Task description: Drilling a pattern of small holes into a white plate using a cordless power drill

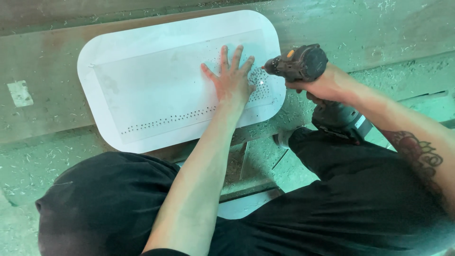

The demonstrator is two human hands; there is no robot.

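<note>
While the left hand (pixel 231 81) lies flat with its fingers spread on the white panel (pixel 156 80), the right hand (pixel 322 85) is wrapped tight around the grip of a dark cordless drill (pixel 303 64). That drill is tipped over toward the panel, its nose pointing left and its bit meeting the sheet just beside the left hand's fingertips, near the panel's right end. A dark battery block (pixel 339 118) sits at the foot of the drill, below the right wrist.

The panel is a white rectangle with rounded corners, lying flat on a long worn surface (pixel 42 61) that runs across the view. A paler inner rectangle is marked on the panel. A row of small holes (pixel 166 121) runs along its lower edge, and a denser cluster of holes sits around the left hand's fingers, at the right end.

Pale shavings (pixel 393 12) are scattered over the surface and on the greenish floor (pixel 19 166) beneath it. The person's knees, in black trousers (pixel 369 189), fill the lower part of the view, and a tattoo (pixel 419 151) shows on the right forearm.
</note>
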